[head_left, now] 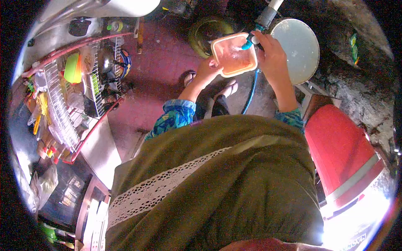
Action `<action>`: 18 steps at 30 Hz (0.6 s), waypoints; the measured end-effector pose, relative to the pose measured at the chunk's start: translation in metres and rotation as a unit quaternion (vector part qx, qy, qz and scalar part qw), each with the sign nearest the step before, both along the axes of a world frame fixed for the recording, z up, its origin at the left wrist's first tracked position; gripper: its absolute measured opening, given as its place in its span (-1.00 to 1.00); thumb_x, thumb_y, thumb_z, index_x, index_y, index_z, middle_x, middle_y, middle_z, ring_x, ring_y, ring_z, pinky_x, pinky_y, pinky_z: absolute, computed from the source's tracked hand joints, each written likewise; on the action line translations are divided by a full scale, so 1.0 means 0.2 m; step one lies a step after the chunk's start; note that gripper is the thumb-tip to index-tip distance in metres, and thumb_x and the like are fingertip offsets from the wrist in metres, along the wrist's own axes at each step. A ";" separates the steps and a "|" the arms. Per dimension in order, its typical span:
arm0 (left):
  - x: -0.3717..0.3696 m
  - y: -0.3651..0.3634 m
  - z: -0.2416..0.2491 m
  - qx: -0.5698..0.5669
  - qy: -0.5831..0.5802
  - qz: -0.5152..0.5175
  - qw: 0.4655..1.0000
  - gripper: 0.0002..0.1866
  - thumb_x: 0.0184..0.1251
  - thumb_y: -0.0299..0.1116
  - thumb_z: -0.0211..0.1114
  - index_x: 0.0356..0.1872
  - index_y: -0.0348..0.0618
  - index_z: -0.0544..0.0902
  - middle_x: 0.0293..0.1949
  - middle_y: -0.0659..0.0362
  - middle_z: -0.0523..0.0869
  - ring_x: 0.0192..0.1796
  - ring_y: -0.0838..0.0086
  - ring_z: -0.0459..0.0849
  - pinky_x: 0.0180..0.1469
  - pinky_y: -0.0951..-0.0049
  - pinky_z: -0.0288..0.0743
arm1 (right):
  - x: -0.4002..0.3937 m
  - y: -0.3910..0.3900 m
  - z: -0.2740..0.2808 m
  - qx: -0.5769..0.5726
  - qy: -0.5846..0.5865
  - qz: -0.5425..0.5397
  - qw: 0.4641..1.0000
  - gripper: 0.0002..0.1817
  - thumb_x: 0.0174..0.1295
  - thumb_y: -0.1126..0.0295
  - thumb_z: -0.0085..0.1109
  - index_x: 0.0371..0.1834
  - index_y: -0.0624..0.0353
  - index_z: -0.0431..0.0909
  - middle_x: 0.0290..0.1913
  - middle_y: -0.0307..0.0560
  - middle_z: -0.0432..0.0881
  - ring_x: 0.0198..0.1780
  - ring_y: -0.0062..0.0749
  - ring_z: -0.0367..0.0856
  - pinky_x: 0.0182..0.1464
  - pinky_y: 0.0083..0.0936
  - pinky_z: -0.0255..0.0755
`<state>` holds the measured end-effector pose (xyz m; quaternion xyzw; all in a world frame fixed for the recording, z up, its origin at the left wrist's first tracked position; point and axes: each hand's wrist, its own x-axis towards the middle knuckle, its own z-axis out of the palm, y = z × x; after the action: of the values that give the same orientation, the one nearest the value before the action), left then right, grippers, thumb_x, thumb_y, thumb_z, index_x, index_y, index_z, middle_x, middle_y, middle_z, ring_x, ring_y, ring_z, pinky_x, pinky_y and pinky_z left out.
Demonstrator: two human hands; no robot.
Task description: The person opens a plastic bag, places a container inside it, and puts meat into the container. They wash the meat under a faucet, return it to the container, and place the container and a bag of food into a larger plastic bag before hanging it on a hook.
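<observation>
My left hand [208, 72] grips the lower left corner of a square orange plastic container [234, 62], thumb over its pale rim. A blue-green faucet [250, 41] on a grey pipe points into the container, and water shows under its spout. My right hand [271, 49] is closed around the faucet by its handle, right beside the container's right edge. A thin blue hose [251, 94] hangs down below the faucet.
A round pale lidded drum [298, 52] stands right of the faucet, and an olive basin [201, 35] lies behind the container. Wire racks [63, 104] with kitchenware line the left. A red traffic-cone-like object [341, 146] is at the right, near a rough wall.
</observation>
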<state>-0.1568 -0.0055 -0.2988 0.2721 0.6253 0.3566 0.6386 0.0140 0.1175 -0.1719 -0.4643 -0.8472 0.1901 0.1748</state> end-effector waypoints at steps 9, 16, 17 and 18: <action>-0.01 0.02 0.08 -0.001 0.026 -0.018 1.000 -0.63 0.08 -0.48 0.25 -0.03 -0.22 0.48 -0.14 0.11 0.63 -0.07 0.46 0.57 -0.05 0.45 0.45 | -0.02 0.04 0.05 0.053 -0.033 0.026 0.998 -0.68 0.02 0.48 -0.01 -0.09 0.10 0.47 -0.22 0.00 0.53 -0.21 -0.13 0.50 -0.17 -0.26 0.42; -0.04 -0.06 -0.03 0.039 0.028 -0.027 0.998 -0.74 0.08 -0.49 0.23 -0.15 -0.23 0.54 -0.24 0.17 0.66 -0.17 0.52 0.60 -0.15 0.48 0.46 | -0.15 -0.30 -0.18 -0.078 -0.134 0.134 0.979 -0.68 0.06 0.42 -0.01 -0.07 0.07 0.47 -0.04 0.00 0.48 -0.01 -0.10 0.42 0.06 -0.29 0.27; -0.05 -0.07 -0.05 0.047 0.037 -0.038 0.998 -0.78 0.08 -0.49 0.23 -0.20 -0.23 0.56 -0.29 0.19 0.67 -0.22 0.54 0.60 -0.18 0.49 0.46 | -0.17 -0.34 -0.27 -0.077 -0.134 0.134 0.979 -0.68 0.06 0.42 -0.01 -0.07 0.07 0.47 -0.04 0.00 0.48 -0.01 -0.10 0.42 0.06 -0.29 0.27; -0.04 -0.08 -0.04 0.048 0.038 -0.037 0.997 -0.78 0.08 -0.49 0.23 -0.20 -0.23 0.56 -0.29 0.19 0.67 -0.22 0.54 0.60 -0.18 0.49 0.46 | -0.20 -0.35 -0.38 -0.011 -0.150 0.113 0.982 -0.69 0.06 0.35 -0.02 -0.09 0.07 0.48 -0.04 0.00 0.48 0.02 -0.09 0.40 0.06 -0.27 0.26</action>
<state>-0.1654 -0.0210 -0.3067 0.3384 0.6211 0.3517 0.6132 -0.0250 0.0468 -0.2474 -0.3910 -0.9086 0.1459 0.0185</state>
